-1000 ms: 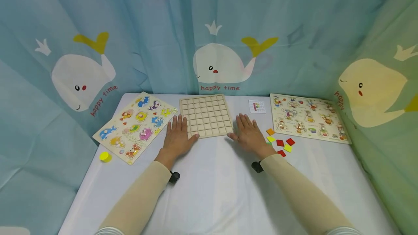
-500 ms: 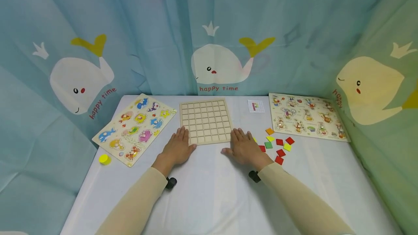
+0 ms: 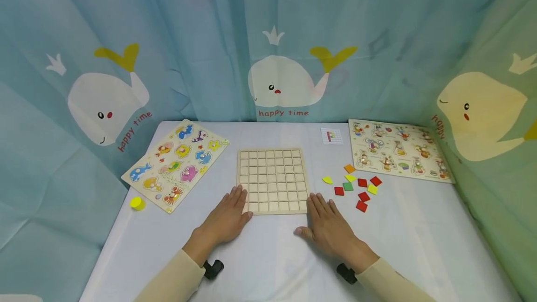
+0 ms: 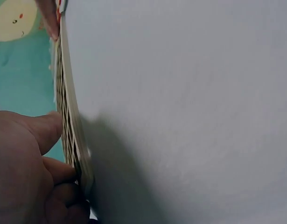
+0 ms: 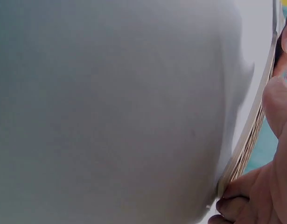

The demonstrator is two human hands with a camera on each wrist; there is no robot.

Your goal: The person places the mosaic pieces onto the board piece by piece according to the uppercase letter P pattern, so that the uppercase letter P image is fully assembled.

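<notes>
Nearer to you now than half a second ago, the grid board [image 3: 272, 181] has slid across the table [image 3: 277, 255], your hands coming back with it. Behind the table hangs the whale curtain [image 3: 218, 59]; the sea puzzle [image 3: 194, 153] lies at your left, the animal puzzle [image 3: 411, 153] at your right. Your grid board sits flat between your left hand [image 3: 226, 218] and right hand [image 3: 329, 227], at its near corners. Your fingers lie straight along its sides, touching but not wrapped round it; how hard they press, you cannot tell. Beyond it lies the picture card [image 3: 331, 136], and by the sea puzzle a yellow cylinder [image 3: 137, 203]. You seem barely started: the board is drawn in, but every visible cell is bare, and the red, yellow, green and orange tiles [image 3: 347, 186] lie loose beyond your right hand. Your left hand hides the board's near left corner, both wrist views show the board nearly edge-on, and the card's pattern is too small to read surely.
</notes>
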